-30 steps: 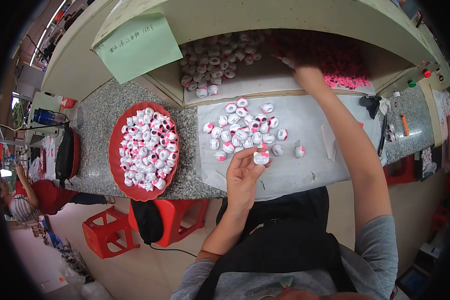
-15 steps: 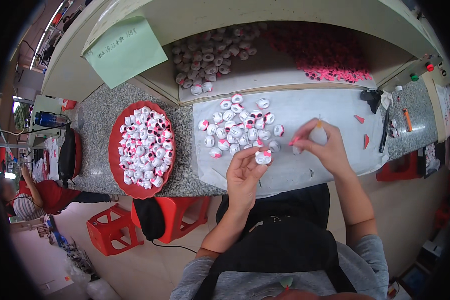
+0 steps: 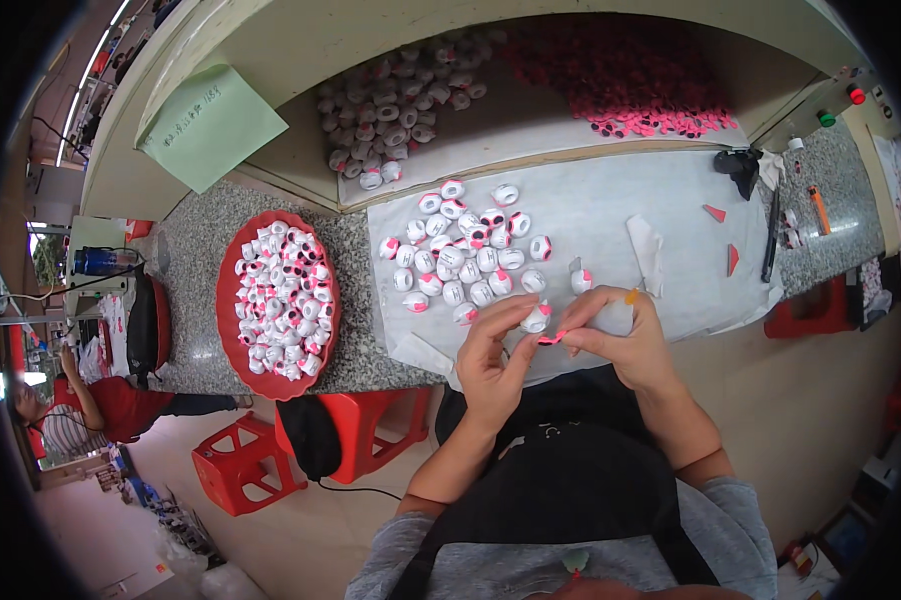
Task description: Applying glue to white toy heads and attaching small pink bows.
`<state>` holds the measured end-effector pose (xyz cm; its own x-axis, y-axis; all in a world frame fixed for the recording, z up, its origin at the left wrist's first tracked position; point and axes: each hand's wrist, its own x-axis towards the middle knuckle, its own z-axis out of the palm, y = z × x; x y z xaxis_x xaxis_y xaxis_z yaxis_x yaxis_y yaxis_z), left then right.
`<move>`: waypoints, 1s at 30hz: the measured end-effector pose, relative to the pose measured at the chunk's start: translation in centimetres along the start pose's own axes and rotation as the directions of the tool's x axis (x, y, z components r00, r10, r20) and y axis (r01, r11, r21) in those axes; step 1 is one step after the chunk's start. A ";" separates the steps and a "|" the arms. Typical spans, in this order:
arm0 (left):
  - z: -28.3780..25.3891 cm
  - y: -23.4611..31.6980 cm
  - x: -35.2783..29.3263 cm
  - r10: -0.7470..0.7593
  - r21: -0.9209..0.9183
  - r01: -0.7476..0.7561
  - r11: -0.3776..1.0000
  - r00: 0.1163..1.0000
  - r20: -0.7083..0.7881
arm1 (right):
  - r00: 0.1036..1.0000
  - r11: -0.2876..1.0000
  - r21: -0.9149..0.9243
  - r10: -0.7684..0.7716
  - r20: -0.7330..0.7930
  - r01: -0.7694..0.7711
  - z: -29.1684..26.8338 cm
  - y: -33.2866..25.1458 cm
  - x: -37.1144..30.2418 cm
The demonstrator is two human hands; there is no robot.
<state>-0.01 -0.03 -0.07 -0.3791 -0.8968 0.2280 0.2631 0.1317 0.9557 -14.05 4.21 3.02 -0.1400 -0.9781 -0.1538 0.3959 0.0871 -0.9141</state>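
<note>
My left hand [image 3: 493,362] pinches a small white, rounded plastic piece with pink on it [image 3: 537,318]. Close beside it, the thumb and finger of my right hand [image 3: 623,345] grip a small pink piece [image 3: 551,340], which meets or nearly meets the white one. Tucked in that same right hand is a translucent squeeze bottle [image 3: 616,319] with an orange-yellow tip. Just beyond my hands, a single white-and-pink piece [image 3: 582,281] sits on the white paper [image 3: 596,215]. Several similar pieces [image 3: 451,258] lie grouped to its left.
A red scalloped bowl [image 3: 228,335] full of white-and-pink pieces stands left on the granite counter [image 3: 186,255]. The shelf behind holds white pieces [image 3: 391,110] and a pink heap [image 3: 651,100]. Rightward lie pink scraps [image 3: 734,260], a black slim tool [image 3: 772,235] and an orange pen-like item [image 3: 819,210].
My right hand has come left and nearer me, bringing the pink piece up to the white one. My left hand has shifted slightly right. The view has moved a little.
</note>
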 end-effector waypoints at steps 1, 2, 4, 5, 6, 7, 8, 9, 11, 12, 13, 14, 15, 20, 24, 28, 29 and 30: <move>-0.1 0.0 0.0 0.051 0.100 -0.055 0.993 0.998 0.049 | 1.000 1.000 0.000 0.002 -0.002 -0.002 -0.1 0.0 0.0; -0.2 0.0 0.0 0.048 0.100 -0.053 0.994 0.998 0.048 | 1.000 1.000 0.002 0.004 -0.005 -0.004 -0.1 0.1 0.0; -0.2 0.0 0.0 0.064 0.152 -0.078 0.985 0.994 0.090 | 1.000 1.000 0.003 0.008 -0.009 -0.008 -0.1 0.3 0.0; -0.1 0.1 0.1 0.063 0.152 -0.076 0.986 0.994 0.089 | 1.000 1.000 0.005 0.015 -0.013 -0.015 -0.1 0.4 0.0; 0.1 0.2 0.1 0.061 0.128 -0.068 0.989 0.997 0.057 | 1.000 1.000 0.007 0.022 -0.018 -0.022 -0.1 0.5 0.0; 0.2 0.2 0.1 0.059 0.105 -0.061 0.993 0.998 0.024 | 1.000 1.000 0.006 0.023 -0.018 -0.023 -0.1 0.7 0.1; 0.1 0.2 0.0 0.058 0.103 -0.060 0.993 0.998 0.023 | 1.000 0.999 0.047 0.010 -0.024 -0.009 0.0 0.9 0.1; 0.1 0.2 0.0 0.040 0.071 -0.042 0.997 0.999 0.025 | 1.000 0.996 0.089 -0.002 -0.030 0.005 0.2 1.1 0.2; 0.0 0.2 -0.1 0.021 0.037 -0.022 0.999 0.999 0.025 | 0.999 0.997 0.075 -0.017 -0.046 0.021 0.4 1.0 0.1; 0.0 0.3 -0.1 0.021 0.016 -0.022 1.000 0.999 0.035 | 0.998 0.997 0.062 -0.033 -0.062 0.037 0.6 1.0 0.0; -0.1 0.4 -0.1 0.021 -0.005 -0.020 1.000 0.999 0.045 | 0.998 0.998 0.061 -0.032 -0.061 0.036 0.7 1.1 -0.1; -0.2 0.4 -0.2 0.020 -0.006 -0.020 1.000 0.999 0.043 | 0.997 0.999 0.004 -0.052 -0.059 0.052 0.7 1.2 -0.2; -0.2 0.3 -0.2 -0.006 -0.104 0.010 0.995 0.999 0.033 | 0.996 0.996 -0.053 -0.072 -0.057 0.069 0.8 1.3 -0.2; -0.7 0.6 -0.3 -0.111 -0.349 0.126 0.929 0.992 0.065 | 0.983 0.977 -0.113 -0.182 0.004 0.181 1.0 1.0 -0.2; -0.8 0.7 -0.5 -0.202 -0.389 0.216 0.895 0.976 0.078 | 0.989 0.984 -0.122 -0.119 0.089 0.130 1.4 0.3 -0.1; -1.0 0.2 -0.7 -0.138 -0.357 0.169 0.919 0.984 0.109 | 0.992 0.980 -0.177 -0.076 0.104 0.094 1.2 0.2 0.0; -1.1 0.1 -0.7 -0.139 -0.357 0.169 0.919 0.984 0.109 | 0.991 0.981 -0.166 -0.084 0.107 0.101 0.9 0.5 -0.1; -1.1 0.0 -0.6 -0.113 -0.340 0.156 0.927 0.983 0.143 | 0.990 0.982 -0.156 -0.092 0.109 0.108 0.6 0.7 -0.2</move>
<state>1.16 0.01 -0.38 -0.5294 -0.8363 0.1427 0.4868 -0.1617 0.8584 -13.19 4.33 2.68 -0.0756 -0.9968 -0.0276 0.2320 0.0094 -0.9727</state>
